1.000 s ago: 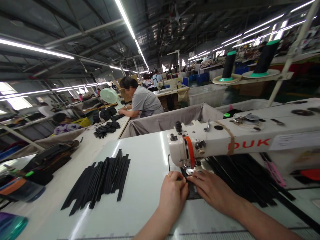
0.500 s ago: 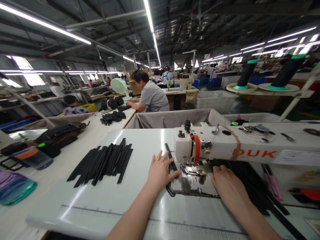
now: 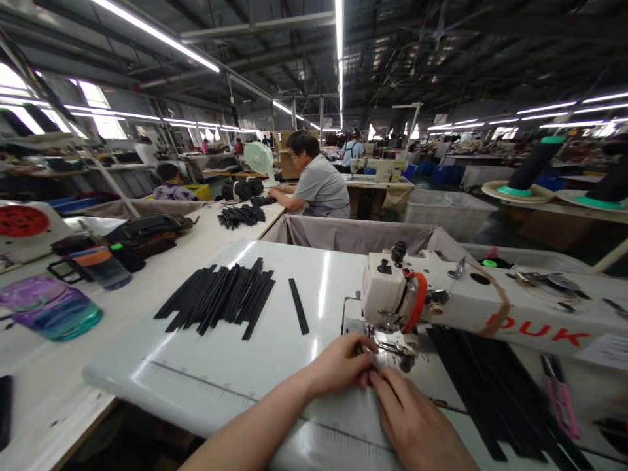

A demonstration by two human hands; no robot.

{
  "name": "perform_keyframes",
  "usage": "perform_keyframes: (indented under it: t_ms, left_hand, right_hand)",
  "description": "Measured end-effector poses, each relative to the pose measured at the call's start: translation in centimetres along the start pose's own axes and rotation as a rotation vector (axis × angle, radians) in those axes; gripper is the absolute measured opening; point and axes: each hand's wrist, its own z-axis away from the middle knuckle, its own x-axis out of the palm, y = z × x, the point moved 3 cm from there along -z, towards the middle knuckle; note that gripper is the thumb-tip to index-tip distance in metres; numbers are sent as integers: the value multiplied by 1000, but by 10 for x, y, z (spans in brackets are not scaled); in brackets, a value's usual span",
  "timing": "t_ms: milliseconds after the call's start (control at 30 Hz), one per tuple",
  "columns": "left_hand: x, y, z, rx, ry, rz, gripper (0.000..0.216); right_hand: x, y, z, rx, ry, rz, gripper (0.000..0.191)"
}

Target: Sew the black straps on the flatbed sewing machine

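My left hand (image 3: 338,364) and my right hand (image 3: 409,418) meet fingertip to fingertip just in front of the presser foot (image 3: 387,340) of a white sewing machine (image 3: 471,304) with red lettering. Both hands' fingers are drawn together in a pinch, and what they hold is too small and hidden to name. A single black strip (image 3: 298,305) lies alone on the white table (image 3: 196,379), left of the machine. Further left sits a fanned pile of several black strips (image 3: 220,297). More long black strips (image 3: 490,379) lie under the machine arm, right of my right hand.
A teal bottle (image 3: 49,307), a second bottle (image 3: 95,265) and black bags (image 3: 147,232) stand at the left. Behind the table is a cloth-lined bin (image 3: 353,232). A person in a grey shirt (image 3: 318,186) works beyond it. Pink snips (image 3: 559,399) lie at the right.
My left hand slid one black strip away to the left, where it now lies alone. Both hands then came back together at the presser foot. My view shifted right and down.
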Motion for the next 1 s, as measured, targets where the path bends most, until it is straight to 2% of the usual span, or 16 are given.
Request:
perform_keyframes:
  t_ms: [67, 133, 200, 300, 433, 533, 600, 667, 767, 900, 1000]
  left_hand:
    - [-16, -4, -4, 39, 135, -6, 26]
    - [-31, -8, -9, 47, 204, -22, 28]
    - [-39, -12, -15, 30, 241, -57, 30]
    - [-36, -15, -22, 57, 283, -188, 33]
    - [-22, -14, -26, 102, 265, -325, 37]
    - [-19, -3, -17, 216, 462, -633, 41]
    - [-17, 4, -9, 294, 537, -925, 24]
    - [-12, 5, -3, 328, 466, -1098, 5]
    - [-6, 2, 1, 373, 366, -1130, 8]
    - [-2, -2, -1, 341, 398, -1187, 12]
    - [-1, -2, -3, 324, 395, -1179, 13]
  right_hand:
    - [-7, 4, -16, -24, -108, -249, 38]
    - [-14, 13, -24, -52, -212, -442, 42]
    - [-15, 25, -23, -78, -273, -523, 48]
    - [-6, 36, -13, -121, -313, -528, 53]
    - [9, 36, -4, -179, -123, -417, 45]
    - [15, 30, -3, -199, -11, -300, 41]
    - [18, 26, -3, -207, 13, -248, 37]
    - [20, 23, -1, -214, 31, -202, 36]
    - [19, 22, 1, -234, 40, -148, 43]
    - [16, 29, -2, -286, -16, -150, 50]
    - [18, 35, -4, -215, -26, -107, 49]
